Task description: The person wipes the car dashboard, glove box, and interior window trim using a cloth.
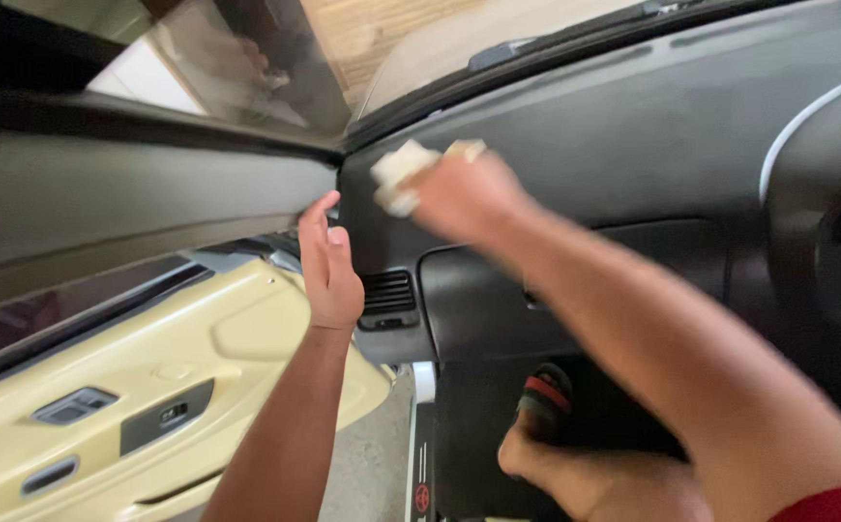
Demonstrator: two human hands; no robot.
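Car interior, seen from the seat toward the front corner, with the door swung open. Nearest us, at 6 o'clock, our foot in a red-strapped sandal rests in the dark footwell. At 8 o'clock lies the cream door panel with its grey switches. Our left hand stands upright at 11 o'clock from the foot, fingers straight and loosely together, holding nothing, fingertips touching the edge of the dark trim by the side vent. Farther, at 12 o'clock, our right hand, blurred, is closed round a pale cloth, pressed on the black dashboard. We judge the cloth soft, light and easily bunched, best held wadded in the palm. How tight the fingers are, we cannot tell exactly. Beyond lies the windscreen.
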